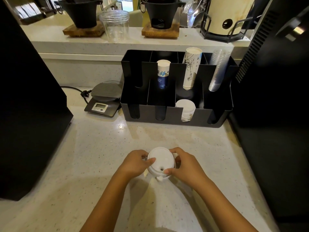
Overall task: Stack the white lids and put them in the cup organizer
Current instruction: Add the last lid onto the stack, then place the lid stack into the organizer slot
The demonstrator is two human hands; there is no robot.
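A stack of white lids [160,162] sits between both hands near the front of the counter, its top lid showing a small sip hole. My left hand [135,163] grips the stack's left side with the thumb on top. My right hand [183,164] holds the right side, fingers curled over the far rim. The black cup organizer [168,114] stands behind, at the back of the counter. Another stack of white lids [186,108] lies in its front row, third slot from the left.
The organizer's back row holds blue-patterned paper cups [163,74], tall white paper cups [191,67] and clear plastic cups [218,71]. A digital scale [104,97] sits left of it. Black machines [28,97] flank both sides. A clear jar [115,25] stands on the raised ledge.
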